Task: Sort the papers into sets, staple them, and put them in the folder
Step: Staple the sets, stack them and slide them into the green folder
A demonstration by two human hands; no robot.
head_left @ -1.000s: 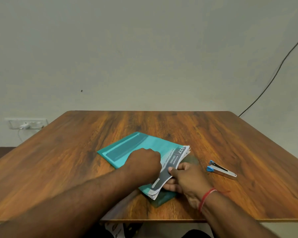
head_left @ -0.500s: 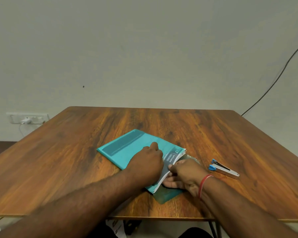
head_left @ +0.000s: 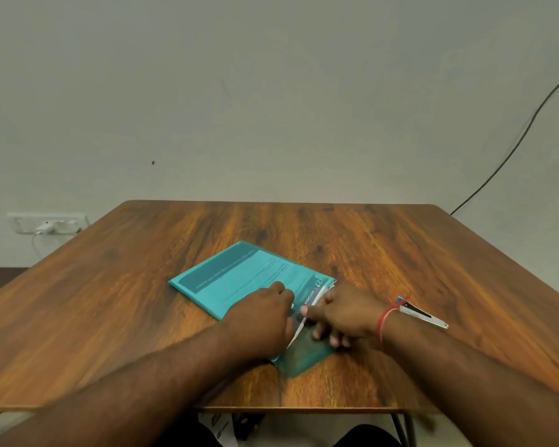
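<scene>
A teal translucent folder [head_left: 239, 275] lies on the wooden table [head_left: 110, 301], its open edge facing right. A set of papers [head_left: 313, 295] is almost wholly inside it; only a thin white and dark printed edge sticks out. My left hand [head_left: 262, 314] lies on the folder's top cover, fingers curled at its open edge. My right hand [head_left: 346, 314] is at the papers' exposed edge, thumb on top and fingers on the folder's lower flap [head_left: 304, 356], pinching the papers. A small silver stapler with a blue end [head_left: 423, 316] lies just right of my right wrist.
The table's front edge [head_left: 304, 409] is close to me, with a metal leg [head_left: 400, 427] under the right side. A wall socket with a white plug [head_left: 46, 225] is at the left, and a black cable [head_left: 513, 150] runs down the wall at the right.
The papers have slid left, deeper into the folder, so less of them shows. My right hand followed them in, and my left hand flattened the cover down.
</scene>
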